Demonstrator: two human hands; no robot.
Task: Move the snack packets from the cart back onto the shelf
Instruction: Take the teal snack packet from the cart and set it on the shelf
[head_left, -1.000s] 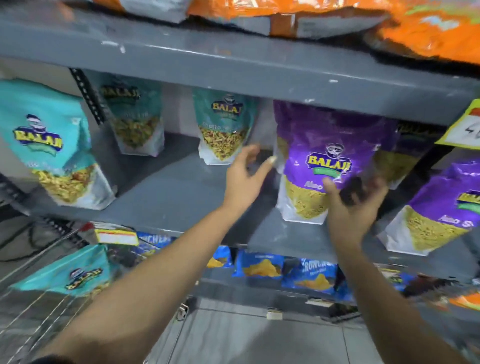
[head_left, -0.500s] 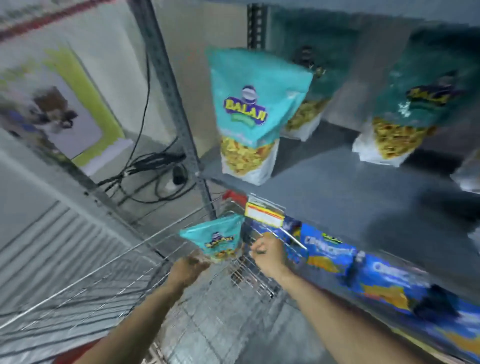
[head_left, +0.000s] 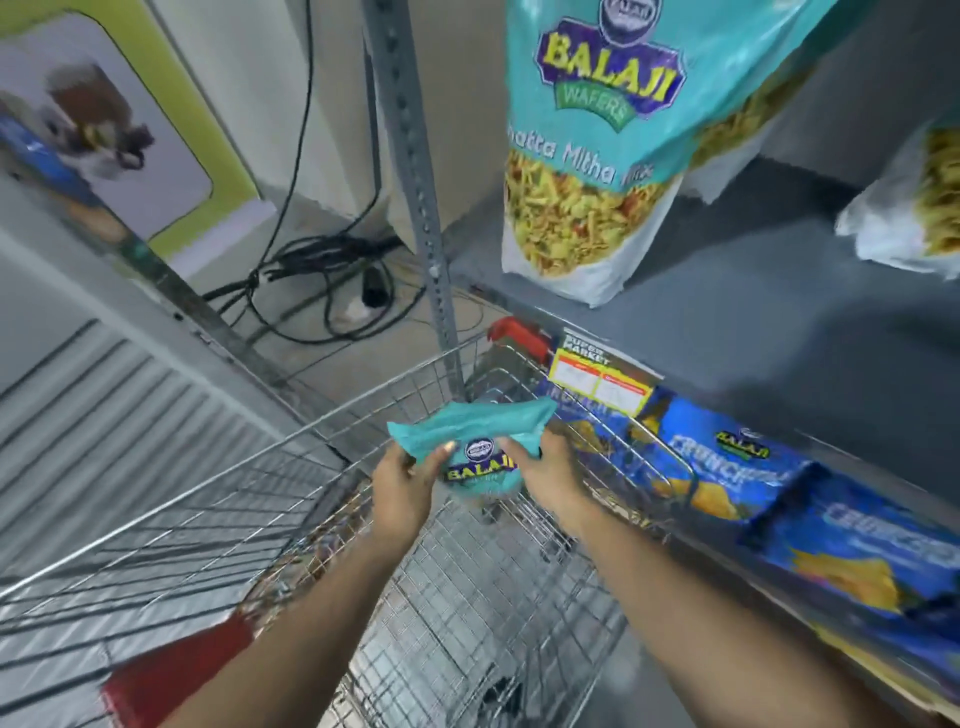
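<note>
Holding a teal snack packet (head_left: 480, 447) over the wire cart (head_left: 363, 410), the person has both hands closed on it. The left hand (head_left: 402, 480) grips the packet's left side, thumb on the printed face and fingers underneath. The right hand (head_left: 545, 475) pinches the right side near the folded top edge. The packet is crumpled and bent across its upper part, logo facing up, and sits clear above the basket floor, just inside the cart's far corner.

The grey shelf (head_left: 753, 332) lies up and to the right. A large teal packet (head_left: 613, 150) of the same brand stands upright at its left front, and a further packet (head_left: 914, 208) stands partly in view at the right edge. Bare shelf surface shows between and in front of them. Blue packets (head_left: 737, 478) fill the lower tier behind a price label (head_left: 600, 379).

Judgement: the step in hand is the lift out of the cart. No other packet can be made out in the visible part of the basket, so this may be among the last. To do it well, the packet should be raised straight up past the cart rim before swinging right, clearing the price label and the shelf's front lip. The grip should stay light, since the contents are likely brittle and the bag already creased. It should be set upright on its base, face forward, in the open gap, without knocking the standing packet.
</note>
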